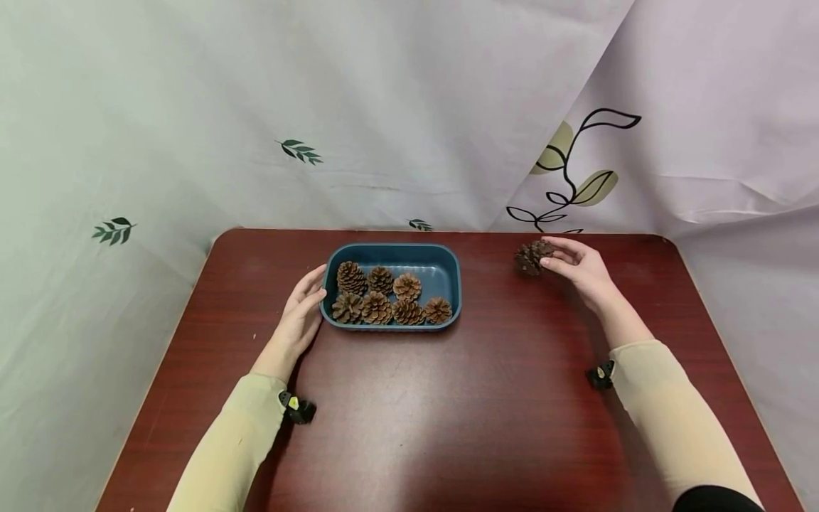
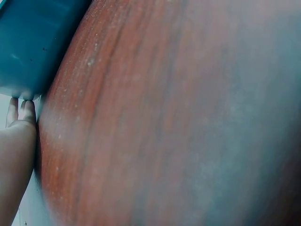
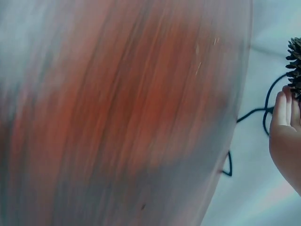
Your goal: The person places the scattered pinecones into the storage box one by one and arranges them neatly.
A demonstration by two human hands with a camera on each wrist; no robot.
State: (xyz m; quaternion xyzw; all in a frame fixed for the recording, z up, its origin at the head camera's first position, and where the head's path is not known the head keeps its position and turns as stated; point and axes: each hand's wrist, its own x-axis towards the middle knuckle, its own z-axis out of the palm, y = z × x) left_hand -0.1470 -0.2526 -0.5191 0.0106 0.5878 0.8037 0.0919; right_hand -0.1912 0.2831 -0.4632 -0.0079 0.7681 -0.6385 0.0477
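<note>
A blue rectangular tray [image 1: 435,259] stands toward the back of the table with several brown pinecones [image 1: 376,308] in its left and front part. At the tray's left end, my left hand [image 1: 301,313] rests against the outer wall, thumb by the rim. In the left wrist view its fairly straight fingers [image 2: 29,112] touch the blue wall. My right hand [image 1: 584,274] pinches a darker pinecone [image 1: 531,257] between thumb and fingers, to the right of the tray near the back edge. Only part of that pinecone [image 3: 295,63] shows in the right wrist view.
The reddish-brown wooden table [image 1: 486,398] has rounded back corners. Behind it hangs a pale cloth [image 1: 397,107] printed with leaves. Each wrist carries a small black camera, one on the left [image 1: 299,409] and one on the right [image 1: 600,375].
</note>
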